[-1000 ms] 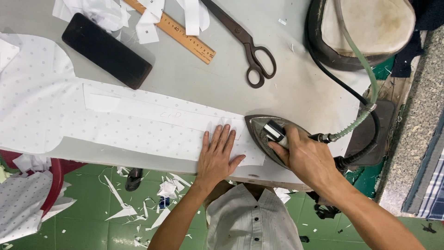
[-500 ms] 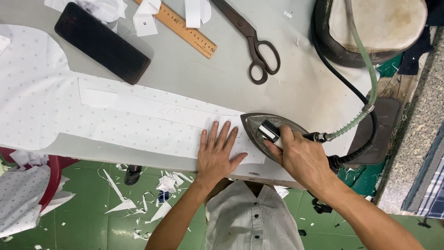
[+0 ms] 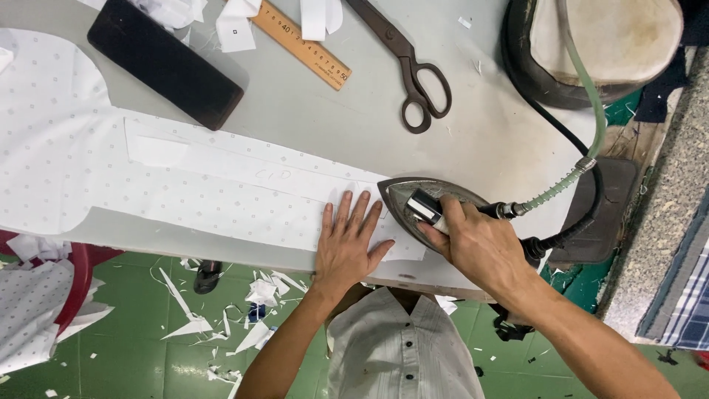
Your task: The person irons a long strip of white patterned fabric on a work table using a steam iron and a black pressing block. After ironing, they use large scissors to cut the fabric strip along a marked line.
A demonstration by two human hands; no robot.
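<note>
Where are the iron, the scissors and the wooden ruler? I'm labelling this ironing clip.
iron [image 3: 413,193], head view, on its metal body ahead of the handle.
scissors [image 3: 427,92], head view, on the finger loops.
wooden ruler [image 3: 306,49], head view, on its middle.

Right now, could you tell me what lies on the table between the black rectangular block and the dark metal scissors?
In the head view, a wooden ruler and white fabric scraps lie between the black rectangular block and the dark metal scissors.

Grey worktable [image 3: 473,140] above green floor [image 3: 133,347] (littered with white scraps).
</note>
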